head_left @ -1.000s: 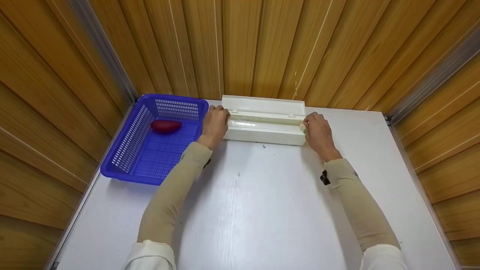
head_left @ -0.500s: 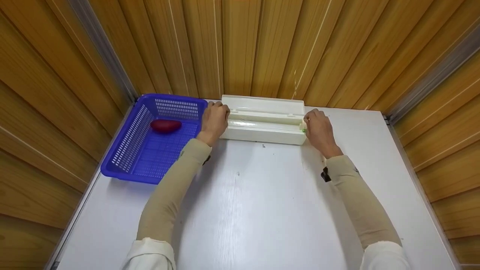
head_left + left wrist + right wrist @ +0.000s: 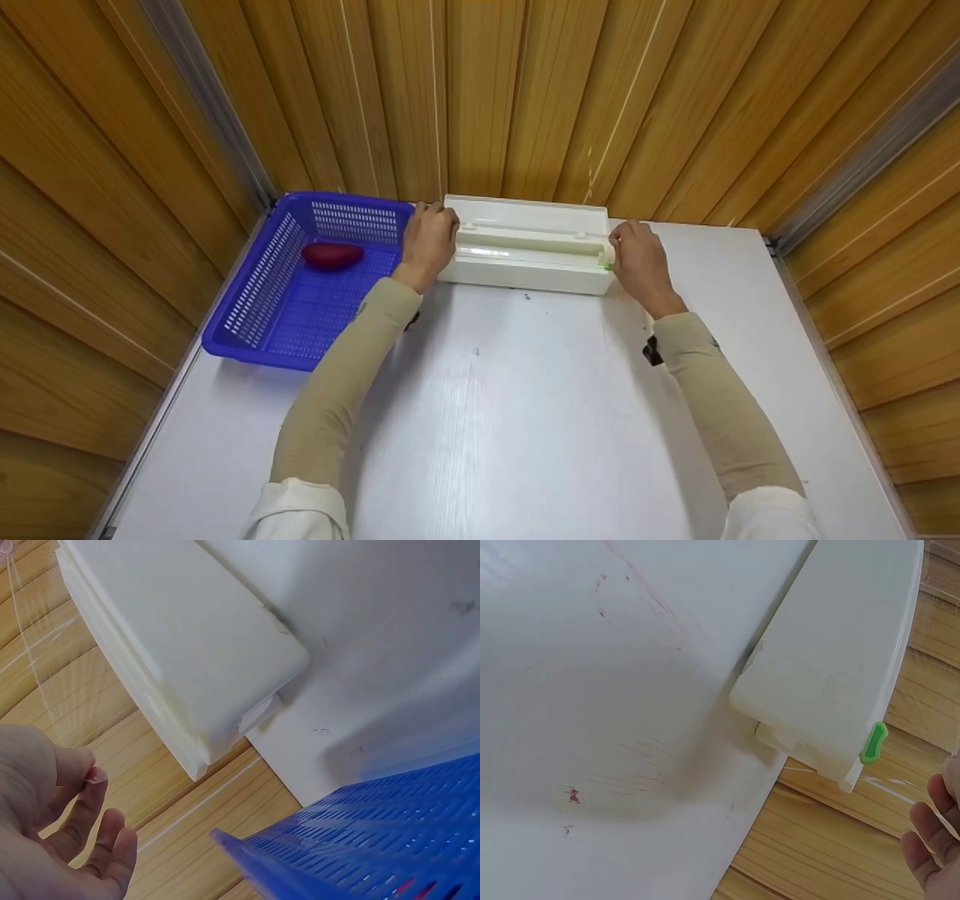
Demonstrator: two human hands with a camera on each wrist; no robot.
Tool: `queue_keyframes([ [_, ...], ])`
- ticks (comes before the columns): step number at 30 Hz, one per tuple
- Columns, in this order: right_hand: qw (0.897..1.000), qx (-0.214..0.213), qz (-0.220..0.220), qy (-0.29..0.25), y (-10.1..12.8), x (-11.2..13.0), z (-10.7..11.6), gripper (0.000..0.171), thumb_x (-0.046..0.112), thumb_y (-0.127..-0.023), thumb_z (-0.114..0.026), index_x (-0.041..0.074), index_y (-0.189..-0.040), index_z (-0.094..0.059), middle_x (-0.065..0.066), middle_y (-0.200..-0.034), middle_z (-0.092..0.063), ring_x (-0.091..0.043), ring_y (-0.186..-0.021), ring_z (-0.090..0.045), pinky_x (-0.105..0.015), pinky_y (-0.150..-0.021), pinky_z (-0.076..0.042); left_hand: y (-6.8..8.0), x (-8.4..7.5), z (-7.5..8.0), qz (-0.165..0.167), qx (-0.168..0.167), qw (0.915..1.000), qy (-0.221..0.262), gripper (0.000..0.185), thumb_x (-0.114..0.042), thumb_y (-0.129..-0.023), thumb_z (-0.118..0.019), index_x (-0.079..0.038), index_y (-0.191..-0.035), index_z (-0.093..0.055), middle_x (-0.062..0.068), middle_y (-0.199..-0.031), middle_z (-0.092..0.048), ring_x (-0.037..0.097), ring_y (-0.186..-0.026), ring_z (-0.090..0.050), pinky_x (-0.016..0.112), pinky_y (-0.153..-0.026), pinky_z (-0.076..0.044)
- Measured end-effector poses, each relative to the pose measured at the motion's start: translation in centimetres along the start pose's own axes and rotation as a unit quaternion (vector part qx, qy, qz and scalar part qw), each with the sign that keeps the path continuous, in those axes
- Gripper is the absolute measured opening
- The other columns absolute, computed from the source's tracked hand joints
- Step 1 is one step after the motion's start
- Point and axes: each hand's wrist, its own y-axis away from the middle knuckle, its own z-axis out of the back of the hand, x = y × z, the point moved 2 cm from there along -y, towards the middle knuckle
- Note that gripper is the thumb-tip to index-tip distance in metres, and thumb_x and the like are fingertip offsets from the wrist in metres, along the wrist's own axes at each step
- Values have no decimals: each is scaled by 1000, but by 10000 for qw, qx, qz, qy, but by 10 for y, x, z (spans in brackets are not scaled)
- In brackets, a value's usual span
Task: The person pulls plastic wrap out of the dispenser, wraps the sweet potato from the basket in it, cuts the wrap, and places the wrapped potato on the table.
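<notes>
A white cling film dispenser box [image 3: 529, 278] stands at the back of the table, its lid [image 3: 529, 214] tipped back. Inside lies a roll of cling film [image 3: 517, 256]. At the box's left end, my left hand [image 3: 429, 238] pinches the edge of the clear film [image 3: 56, 682] between thumb and forefinger, seen in the left wrist view. My right hand [image 3: 642, 262] is at the right end with its fingertips together in the head view. In the right wrist view the thumb is cut off, and clear film shows beside the hand. A green slider [image 3: 874, 743] sits on the box's right end.
A blue plastic basket [image 3: 300, 354] stands left of the box, close to my left forearm. In it lies a dark red, elongated object [image 3: 333, 256]. Wood-patterned panels [image 3: 510, 97] rise behind and at both sides of the white table [image 3: 525, 420].
My right hand has shifted slightly right, and the green slider at the box's right end has come into sight. My left hand has barely moved. Basket and box stay in place.
</notes>
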Motion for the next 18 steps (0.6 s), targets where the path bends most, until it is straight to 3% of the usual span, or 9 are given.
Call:
queue_keyframes([
  [18, 9999, -76, -80, 18, -5, 8, 14, 15, 5, -110, -54, -6, -117, -62, -23, -112, -61, -41, -109, -57, -56, -96, -49, -5, -2, 11, 48, -135, 9998, 135, 15, -7, -104, -65, -3, -109, -78, 15, -117, -73, 35, -111, -63, 45, -100, -52],
])
